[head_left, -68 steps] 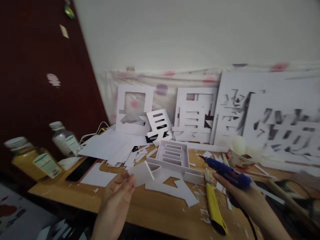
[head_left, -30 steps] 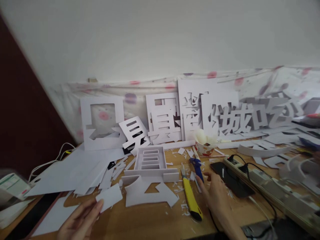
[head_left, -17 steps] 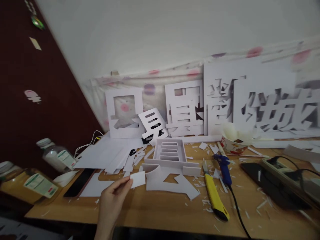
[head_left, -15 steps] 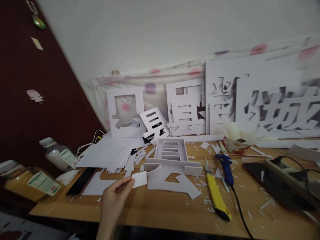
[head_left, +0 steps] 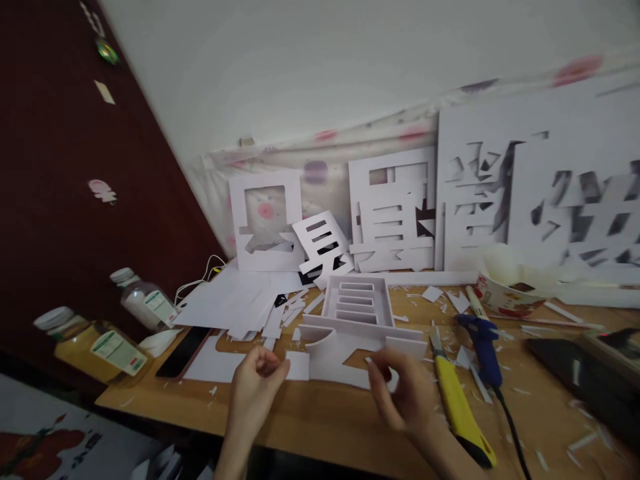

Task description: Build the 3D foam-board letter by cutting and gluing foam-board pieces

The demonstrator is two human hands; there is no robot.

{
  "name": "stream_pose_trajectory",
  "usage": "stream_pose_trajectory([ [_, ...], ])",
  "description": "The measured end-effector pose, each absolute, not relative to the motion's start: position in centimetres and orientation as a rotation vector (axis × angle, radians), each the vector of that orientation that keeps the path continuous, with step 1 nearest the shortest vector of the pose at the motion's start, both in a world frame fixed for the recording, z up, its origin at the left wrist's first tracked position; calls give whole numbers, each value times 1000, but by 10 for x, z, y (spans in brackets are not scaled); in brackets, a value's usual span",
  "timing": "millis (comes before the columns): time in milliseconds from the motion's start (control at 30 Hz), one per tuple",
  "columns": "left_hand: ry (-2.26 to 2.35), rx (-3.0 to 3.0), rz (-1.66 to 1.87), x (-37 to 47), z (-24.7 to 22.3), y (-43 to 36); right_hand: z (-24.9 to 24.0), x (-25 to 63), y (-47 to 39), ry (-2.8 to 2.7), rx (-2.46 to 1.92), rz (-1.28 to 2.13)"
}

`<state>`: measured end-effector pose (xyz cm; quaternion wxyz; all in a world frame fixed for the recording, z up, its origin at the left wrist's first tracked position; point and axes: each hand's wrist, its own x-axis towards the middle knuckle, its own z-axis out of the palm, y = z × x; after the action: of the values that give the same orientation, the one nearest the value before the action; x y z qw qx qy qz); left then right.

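Observation:
My left hand (head_left: 255,390) pinches a small white rectangular card (head_left: 299,366) between thumb and fingers, above the front of the desk. My right hand (head_left: 403,387) has come in from the lower right with its fingers curled. A tiny white bit shows at its fingertip, too small to make out. Between and beyond my hands lies a white cut-out character (head_left: 357,313) with raised strip walls along its edges. Its lower part is partly hidden by my right hand. The yellow utility knife (head_left: 457,403) and the blue glue gun (head_left: 481,347) lie to the right.
Cut-out white boards (head_left: 395,213) lean against the wall. White sheets (head_left: 225,300) and a phone (head_left: 184,352) lie left, beside two jars (head_left: 103,347). Scraps litter the wooden desk (head_left: 320,420). A paper bowl (head_left: 513,293) and a dark flat object (head_left: 575,373) stand right.
My right hand has entered from the lower right and moved near the cut-out. My left hand still holds the card. The view has shifted left, so things appear further right.

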<state>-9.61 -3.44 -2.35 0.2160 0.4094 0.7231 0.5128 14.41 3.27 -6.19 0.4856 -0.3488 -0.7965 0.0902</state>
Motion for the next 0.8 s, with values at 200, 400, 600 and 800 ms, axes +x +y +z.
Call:
stream_pose_trajectory([
  [200,2081,1254,1256,-94,-23,-28,-79,128,47,-2177,-736,254],
  [400,2182,1336,1130,-90,-26,-14,-87,123,51,-2412,-839,257],
  [600,2249,1380,1030,-88,-28,-4,-82,123,52,-2543,-949,271],
  [800,2296,1399,960,-87,-32,3,-81,123,54,-2593,-983,321],
])
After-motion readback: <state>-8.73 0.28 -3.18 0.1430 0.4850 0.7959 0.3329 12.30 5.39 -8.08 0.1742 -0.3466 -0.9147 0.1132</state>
